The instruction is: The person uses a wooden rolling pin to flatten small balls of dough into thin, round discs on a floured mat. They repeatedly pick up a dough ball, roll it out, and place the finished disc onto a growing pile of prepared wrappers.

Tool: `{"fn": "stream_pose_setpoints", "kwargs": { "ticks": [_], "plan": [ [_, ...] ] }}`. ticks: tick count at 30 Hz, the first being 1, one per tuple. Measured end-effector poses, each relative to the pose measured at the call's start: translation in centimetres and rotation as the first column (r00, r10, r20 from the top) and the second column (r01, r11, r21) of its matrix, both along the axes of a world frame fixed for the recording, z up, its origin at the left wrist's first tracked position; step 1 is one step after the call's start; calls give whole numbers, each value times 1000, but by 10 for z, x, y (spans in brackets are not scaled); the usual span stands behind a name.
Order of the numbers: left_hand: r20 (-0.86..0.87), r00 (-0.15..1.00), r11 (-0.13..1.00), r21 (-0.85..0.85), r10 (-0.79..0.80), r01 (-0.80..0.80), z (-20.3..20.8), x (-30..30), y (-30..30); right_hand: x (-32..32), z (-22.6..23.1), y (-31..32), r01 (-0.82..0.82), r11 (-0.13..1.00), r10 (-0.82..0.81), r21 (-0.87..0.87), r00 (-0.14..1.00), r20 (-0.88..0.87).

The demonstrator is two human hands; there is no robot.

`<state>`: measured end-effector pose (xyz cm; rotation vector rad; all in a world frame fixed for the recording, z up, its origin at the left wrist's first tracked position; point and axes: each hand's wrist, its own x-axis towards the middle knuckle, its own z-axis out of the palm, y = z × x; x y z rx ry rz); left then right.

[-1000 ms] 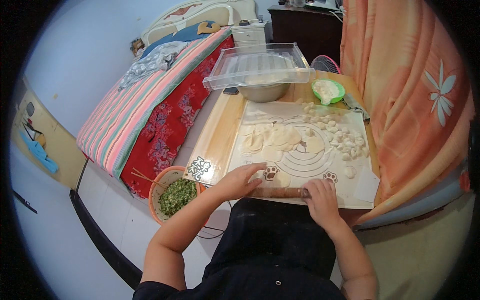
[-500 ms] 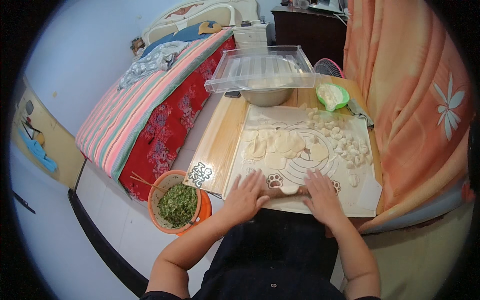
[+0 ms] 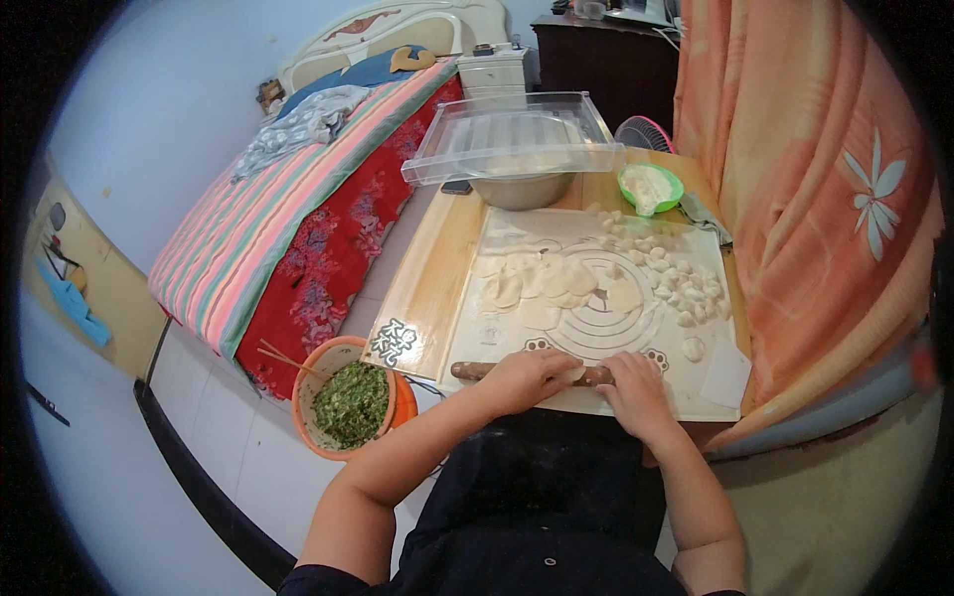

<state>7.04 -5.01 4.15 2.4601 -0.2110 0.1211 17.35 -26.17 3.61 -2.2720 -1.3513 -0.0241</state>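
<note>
A brown rolling pin [image 3: 471,371] lies across the near edge of the pale dough mat [image 3: 477,343]. My left hand [image 3: 522,382] is closed over its middle, the fingers bent around the wood. At the pin's right end my right hand [image 3: 633,395] grips with curled fingers. Between the hands a small pale piece of dough [image 3: 568,375] shows at the pin, partly hidden by it and my fingers. Beyond lie several overlapping round dough wrappers [image 3: 542,281] and a single wrapper [image 3: 624,295]. Several small dough pieces [image 3: 676,278] are scattered at the right; one flattened disc [image 3: 694,349] sits nearer.
A white scraper [image 3: 726,375] lies at the near right corner. Farther back are a metal basin [image 3: 522,193] under a clear plastic cover [image 3: 512,139] and a green bowl of flour [image 3: 651,187]. An orange tub of chopped green filling [image 3: 351,405] with chopsticks stands low left. A curtain [image 3: 795,199] hangs right.
Both hands were spread flat over the pin and have now curled around it. My left hand has moved right, baring the pin's left end. The view has shifted slightly.
</note>
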Motion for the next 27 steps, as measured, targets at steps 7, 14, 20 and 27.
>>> {"fn": "stream_pose_setpoints", "kwargs": {
  "ticks": [7, 14, 20, 27],
  "plan": [
    [-225, 906, 746, -514, 360, -424, -10, 3, 12, -28, 33, -8, -50, 998, 45, 41, 992, 117],
    [73, 690, 650, -417, 721, -635, -33, -2, 99, -43, 34, -25, -20, 998, 16, 64, 998, 56],
    [165, 816, 797, 181, 553, -577, -35, -29, 86, -45, 33, -39, 41, 999, -42, 20, 999, 28],
    [-87, 951, 933, -188, 295, -307, 5, -11, 30, -33, 28, -80, 54, 998, -55, -15, 996, -69]
  ]
}}
